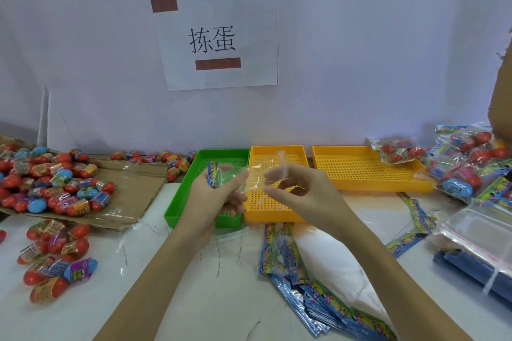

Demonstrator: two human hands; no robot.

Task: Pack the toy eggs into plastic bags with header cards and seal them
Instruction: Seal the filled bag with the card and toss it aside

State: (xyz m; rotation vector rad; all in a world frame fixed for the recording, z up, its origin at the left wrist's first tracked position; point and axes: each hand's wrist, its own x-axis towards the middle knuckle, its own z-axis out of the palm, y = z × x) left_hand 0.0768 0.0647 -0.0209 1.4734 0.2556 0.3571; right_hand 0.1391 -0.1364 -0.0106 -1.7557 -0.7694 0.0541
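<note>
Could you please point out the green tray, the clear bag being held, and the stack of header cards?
green tray (177, 210), head view, bare near-left floor.
clear bag (256, 174), head view, film between the hands.
header cards (279, 252), head view, upper card of the pile.

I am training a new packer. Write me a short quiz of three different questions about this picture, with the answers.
1. True or false: the plastic bag held between the left hand and right hand already contains an egg.
2. Which tray lies nearest the loose toy eggs on the cardboard? A) green tray B) far yellow tray
3. Fill in: the spare header cards lie ____ the trays, nearer the person.

Key: 1 false; 2 A; 3 in front of.
</note>
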